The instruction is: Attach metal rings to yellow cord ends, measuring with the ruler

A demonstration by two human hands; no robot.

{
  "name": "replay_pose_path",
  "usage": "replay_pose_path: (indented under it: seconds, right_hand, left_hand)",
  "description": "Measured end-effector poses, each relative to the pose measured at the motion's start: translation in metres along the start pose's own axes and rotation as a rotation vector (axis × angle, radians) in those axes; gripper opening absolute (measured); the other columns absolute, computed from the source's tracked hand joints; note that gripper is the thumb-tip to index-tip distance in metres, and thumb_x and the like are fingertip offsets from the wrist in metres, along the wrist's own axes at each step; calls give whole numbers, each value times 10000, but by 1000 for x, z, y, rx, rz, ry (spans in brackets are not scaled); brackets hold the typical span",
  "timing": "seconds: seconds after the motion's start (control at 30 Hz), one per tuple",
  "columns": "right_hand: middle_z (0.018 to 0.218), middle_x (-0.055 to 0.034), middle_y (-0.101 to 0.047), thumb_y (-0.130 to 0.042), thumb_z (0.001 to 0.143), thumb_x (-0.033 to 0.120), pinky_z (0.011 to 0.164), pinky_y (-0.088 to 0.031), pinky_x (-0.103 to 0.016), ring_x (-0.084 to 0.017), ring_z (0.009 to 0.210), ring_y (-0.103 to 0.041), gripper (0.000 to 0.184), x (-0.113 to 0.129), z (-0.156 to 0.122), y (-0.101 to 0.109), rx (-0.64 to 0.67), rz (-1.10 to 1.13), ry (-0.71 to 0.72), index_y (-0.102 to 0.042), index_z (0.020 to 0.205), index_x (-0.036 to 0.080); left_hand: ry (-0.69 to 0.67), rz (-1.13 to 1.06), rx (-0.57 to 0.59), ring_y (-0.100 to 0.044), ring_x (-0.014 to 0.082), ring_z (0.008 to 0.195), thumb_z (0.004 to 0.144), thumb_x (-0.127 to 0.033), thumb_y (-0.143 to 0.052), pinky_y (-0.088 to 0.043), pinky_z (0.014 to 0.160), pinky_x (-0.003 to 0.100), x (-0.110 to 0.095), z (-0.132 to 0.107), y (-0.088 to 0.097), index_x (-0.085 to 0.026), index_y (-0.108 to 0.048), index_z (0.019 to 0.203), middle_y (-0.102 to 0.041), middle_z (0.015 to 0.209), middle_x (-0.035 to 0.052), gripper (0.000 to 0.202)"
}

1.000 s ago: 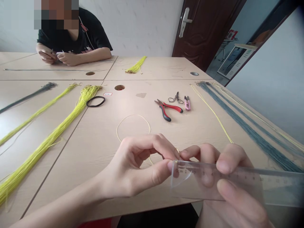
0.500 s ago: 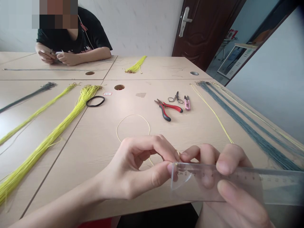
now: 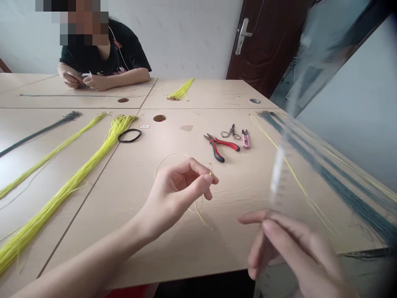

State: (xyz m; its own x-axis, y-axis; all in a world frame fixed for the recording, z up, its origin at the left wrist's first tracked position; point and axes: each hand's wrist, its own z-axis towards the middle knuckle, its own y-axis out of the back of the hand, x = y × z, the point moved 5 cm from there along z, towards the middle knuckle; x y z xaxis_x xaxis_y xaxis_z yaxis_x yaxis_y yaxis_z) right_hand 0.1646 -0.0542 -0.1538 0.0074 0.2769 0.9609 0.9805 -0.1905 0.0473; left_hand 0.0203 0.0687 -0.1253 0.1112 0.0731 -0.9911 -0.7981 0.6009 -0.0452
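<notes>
Compared with half a second ago, the two hands are seen drawn apart. The clear ruler [image 3: 288, 136], then laid level across both sets of fingertips, is now swung up on end and shown only as a blurred translucent streak. Its lower end is gripped by the loosely curled fingers of the right hand [image 3: 288, 248], which is itself smeared by motion. The left hand [image 3: 176, 188] is raised farther over the table. Its thumb and forefinger are pinched shut on a small gold hook [image 3: 210, 167] at the end of the yellow cord [image 3: 201, 217], while the other fingers are curled inward.

The cord is thin and smooth. It is looped in a round curve on the pale wood-grain table [image 3: 186, 252] behind the hand and trails toward the near edge. Red-and-black pliers [image 3: 221, 145], small metal scissors [image 3: 230, 133] and pink snips [image 3: 245, 138] are laid close together beyond it. A black band [image 3: 129, 135] is set as a flat ring beside a long, fibrous bundle of yellow cords [image 3: 62, 190].

Bare tabletop is left between the hands. The right edge is lined with dark blue-grey cords [image 3: 335, 182], just behind the ruler. Another person [image 3: 105, 62] is seated at the far table, well apart.
</notes>
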Motion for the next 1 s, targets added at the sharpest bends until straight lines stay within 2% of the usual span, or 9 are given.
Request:
replay_pose_path:
  seconds: [0.07, 0.2, 0.37, 0.53, 0.63, 0.73, 0.8, 0.87, 1.0]
  right_hand:
    - [556, -11, -630, -505, 817, 539, 475, -493, -233, -145, 454, -613, 383, -5, -1, 3, -81, -188, -97, -637, 874, 184]
    - [485, -5, -592, -468, 819, 528, 424, -428, -208, -124, 382, -573, 435, -12, 6, -6, -16, -431, -110, -521, 563, 181]
    - [401, 18, -517, -469, 825, 450, 315, -277, -184, -86, 270, -447, 424, -13, 23, -17, -2, -595, -114, -393, 502, 186]
    - [438, -16, -553, -418, 867, 422, 359, -261, -213, -116, 360, -492, 429, 4, 40, -23, 9, -840, 22, -473, 514, 185]
    - [475, -15, -563, -433, 863, 477, 400, -276, -236, -133, 425, -505, 455, 10, 41, -15, -102, -936, 131, -502, 519, 187]
    - [659, -28, -630, -522, 820, 509, 462, -378, -247, -133, 505, -546, 357, 21, 29, -1, -353, -844, 319, -621, 698, 189]
    - [740, -35, -630, -536, 835, 448, 510, -425, -237, -129, 577, -567, 283, 31, 15, 3, -470, -671, 494, -642, 795, 189]
    - [694, -19, -597, -516, 860, 375, 487, -418, -209, -111, 575, -548, 234, 38, 6, -2, -453, -473, 597, -638, 788, 189]
    - [619, 19, -553, -575, 822, 327, 415, -360, -170, -70, 498, -485, 189, 38, 6, -19, -350, -242, 534, -603, 701, 186]
  left_hand:
    - [27, 14, 4, -578, 100, 708, 868, -259, -570, -464, 649, 219, 1, 0, 1, -155, -558, 721, -637, 770, 12, 180]
    - [62, 25, 39, -586, 117, 730, 864, -287, -573, -454, 649, 231, 3, -1, -1, -157, -557, 733, -618, 738, 14, 185]
    - [83, 24, 49, -574, 122, 705, 849, -298, -585, -448, 648, 240, 3, 2, -3, -148, -547, 720, -588, 708, 15, 202]
    - [89, 13, 79, -559, 111, 697, 853, -301, -576, -435, 665, 238, 3, 2, -5, -148, -538, 723, -579, 715, 9, 204]
    - [90, 25, 90, -558, 116, 704, 856, -301, -569, -425, 656, 236, 2, 0, -6, -148, -529, 724, -571, 693, 6, 205]
    - [78, 69, 101, -561, 125, 705, 857, -295, -557, -427, 634, 231, 2, -2, -8, -150, -527, 726, -559, 655, 2, 198]
    - [60, 114, 136, -561, 125, 699, 849, -270, -555, -441, 638, 229, 1, -3, -11, -147, -542, 728, -572, 671, 8, 173]
    - [33, 174, 201, -560, 125, 685, 833, -249, -562, -456, 647, 235, 0, -4, -15, -143, -564, 720, -594, 696, 17, 155]
    - [16, 332, 330, -568, 128, 683, 810, -214, -565, -462, 665, 231, -1, -7, -22, -146, -603, 726, -618, 704, 13, 115]
